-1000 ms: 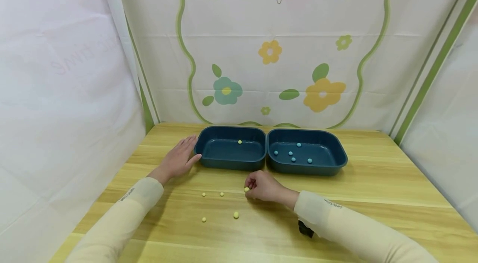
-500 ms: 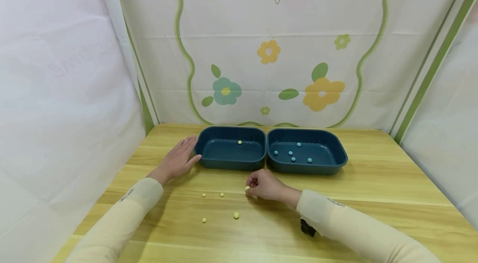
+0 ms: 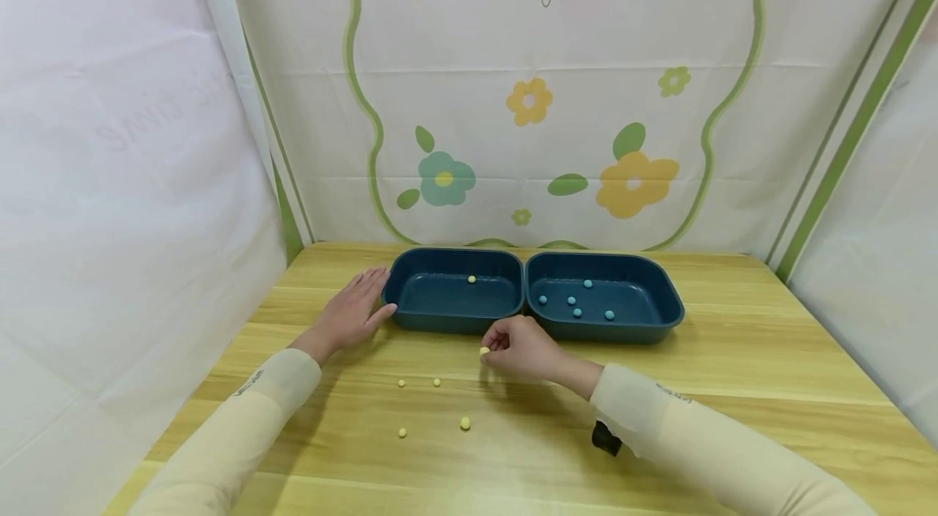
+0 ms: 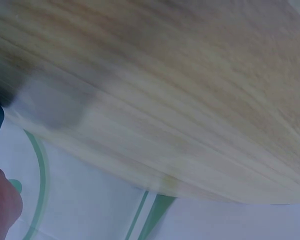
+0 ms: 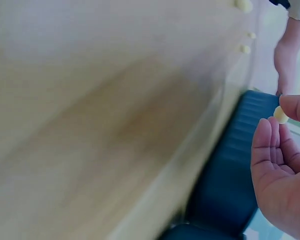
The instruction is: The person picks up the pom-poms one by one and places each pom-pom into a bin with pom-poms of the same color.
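Observation:
My right hand (image 3: 523, 347) pinches a small yellow ball (image 3: 484, 352) between thumb and fingertips, just in front of where the two dark blue trays meet. The right wrist view shows the same ball (image 5: 280, 115) held at the fingertips. With fingers straight, my left hand (image 3: 350, 311) rests against the left end of the left tray (image 3: 454, 323). One yellow ball (image 3: 472, 279) lies inside that tray. The right tray (image 3: 608, 332) holds several blue balls (image 3: 572, 301). On the table in front lie several more yellow balls (image 3: 465, 423).
The wooden table (image 3: 330, 451) extends toward me and to both sides of the trays. A white cloth with printed flowers (image 3: 529, 102) hangs right behind it, and plain white cloth (image 3: 124, 198) stands at the left. A black object (image 3: 605, 439) shows under the right sleeve.
My right hand has risen from the table and moved slightly forward toward the trays, carrying the yellow ball. The left hand stays at the tray's end.

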`<state>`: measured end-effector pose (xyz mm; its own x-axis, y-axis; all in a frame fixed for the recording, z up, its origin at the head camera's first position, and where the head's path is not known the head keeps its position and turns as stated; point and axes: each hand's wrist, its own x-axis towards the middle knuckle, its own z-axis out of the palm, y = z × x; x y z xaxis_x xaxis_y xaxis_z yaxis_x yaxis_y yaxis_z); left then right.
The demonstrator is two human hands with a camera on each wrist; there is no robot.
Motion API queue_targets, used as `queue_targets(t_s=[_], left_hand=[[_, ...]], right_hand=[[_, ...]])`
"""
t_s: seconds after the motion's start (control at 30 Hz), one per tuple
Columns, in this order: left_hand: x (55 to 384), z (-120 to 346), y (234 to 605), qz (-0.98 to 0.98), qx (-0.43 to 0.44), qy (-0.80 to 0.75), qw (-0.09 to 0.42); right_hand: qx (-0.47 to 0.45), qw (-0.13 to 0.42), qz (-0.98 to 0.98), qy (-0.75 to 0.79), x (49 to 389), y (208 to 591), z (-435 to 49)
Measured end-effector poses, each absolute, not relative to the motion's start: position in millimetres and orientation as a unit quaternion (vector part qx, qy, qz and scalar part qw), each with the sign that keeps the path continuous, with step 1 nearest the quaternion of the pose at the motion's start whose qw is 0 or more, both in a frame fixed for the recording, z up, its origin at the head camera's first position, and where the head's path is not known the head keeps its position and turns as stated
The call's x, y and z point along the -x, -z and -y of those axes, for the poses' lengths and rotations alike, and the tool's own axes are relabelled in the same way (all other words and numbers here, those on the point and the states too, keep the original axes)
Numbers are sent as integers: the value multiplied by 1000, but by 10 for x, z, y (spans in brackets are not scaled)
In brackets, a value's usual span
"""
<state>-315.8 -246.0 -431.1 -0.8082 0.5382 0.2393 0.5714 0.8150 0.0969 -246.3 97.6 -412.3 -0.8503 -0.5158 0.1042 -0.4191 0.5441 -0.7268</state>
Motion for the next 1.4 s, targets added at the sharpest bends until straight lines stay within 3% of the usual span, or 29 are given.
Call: queue_targets(t_s=[0.63, 1.4], left_hand=[[3156, 2403, 4264, 946, 300, 75, 100], [3161, 2478, 4332, 943, 300, 83, 118]], right_hand=[[187, 13, -866, 463, 2752, 3807, -812], [108, -35, -870, 479, 3361, 3893, -440]])
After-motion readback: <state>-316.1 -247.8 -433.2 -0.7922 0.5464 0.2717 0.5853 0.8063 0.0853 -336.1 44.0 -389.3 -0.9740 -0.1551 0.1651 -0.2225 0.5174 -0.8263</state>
